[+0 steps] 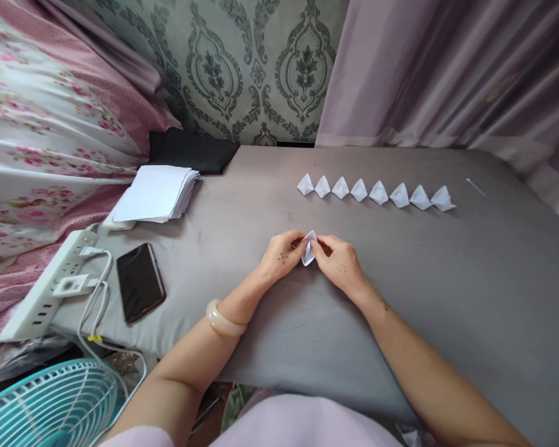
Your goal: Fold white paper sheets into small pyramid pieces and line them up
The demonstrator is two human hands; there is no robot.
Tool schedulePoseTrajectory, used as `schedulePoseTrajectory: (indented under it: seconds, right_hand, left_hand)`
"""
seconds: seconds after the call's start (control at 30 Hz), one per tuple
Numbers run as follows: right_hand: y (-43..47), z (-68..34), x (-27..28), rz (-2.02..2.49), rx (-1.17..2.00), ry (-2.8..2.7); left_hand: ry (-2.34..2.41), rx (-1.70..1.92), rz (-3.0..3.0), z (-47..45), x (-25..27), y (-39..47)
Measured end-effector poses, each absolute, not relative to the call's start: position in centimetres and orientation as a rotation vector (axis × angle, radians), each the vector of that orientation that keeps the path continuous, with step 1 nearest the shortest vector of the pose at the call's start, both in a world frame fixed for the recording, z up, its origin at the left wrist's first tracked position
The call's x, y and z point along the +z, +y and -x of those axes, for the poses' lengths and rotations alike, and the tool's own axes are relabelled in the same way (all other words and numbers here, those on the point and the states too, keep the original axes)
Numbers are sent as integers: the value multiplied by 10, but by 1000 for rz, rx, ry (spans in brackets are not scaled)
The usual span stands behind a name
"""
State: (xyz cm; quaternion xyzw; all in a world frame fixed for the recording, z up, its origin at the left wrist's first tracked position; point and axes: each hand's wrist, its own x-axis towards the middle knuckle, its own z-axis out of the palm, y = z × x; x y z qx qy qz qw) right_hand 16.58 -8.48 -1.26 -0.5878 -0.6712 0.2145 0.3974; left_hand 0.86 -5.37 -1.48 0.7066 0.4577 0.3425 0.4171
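Between my two hands is a small folded white paper piece, pointed at top and bottom, with an opening along its middle. My left hand pinches its left side, thumb and fingers closed on it. On the other side my right hand grips it the same way, the thumb lying on its front. Beyond my hands, several folded paper boats stand in a row on the grey cloth-covered table. The fingertips behind the paper are partly hidden.
A stack of white paper lies at the left, by a black folded item. Nearer are a phone, a power strip with cables, and a fan below the edge. A thin stick lies far right.
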Motion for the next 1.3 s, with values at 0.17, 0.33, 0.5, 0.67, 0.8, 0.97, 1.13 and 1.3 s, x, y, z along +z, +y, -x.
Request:
schedulePoseTrajectory:
  seconds: [0.17,0.33,0.5,0.67,0.8,0.97,1.13,1.3]
  right_hand:
    - [-83,-168,-12,1496,630,-1677]
    - [-82,-169,-13,1538,664,-1682]
    - [-84,-166,-12,1659,421,-1779]
    - [-85,-167,-12,1610,374,-1902]
    - [-86,-165,-10,1603,321,-1953]
    - [-84,-163,-10,1618,268,-1875]
    - [-82,-166,-13,1511,251,-1734]
    - [-82,-165,-11,1432,224,-1647]
  left_hand:
    - [1126,873,-1801,-10,-11,-56]
    - [1103,883,-1752,-11,-13,-56]
    - [1162,879,-1701,-13,-12,-57]
    - [1217,839,-1881,-12,-8,-60]
    - [1311,857,-2074,-12,-11,-60]
    - [1275,913,-1862,-15,-14,-58]
    - [1104,813,-1319,-16,-12,-59]
    - [1069,728,-1147,-20,-7,-61]
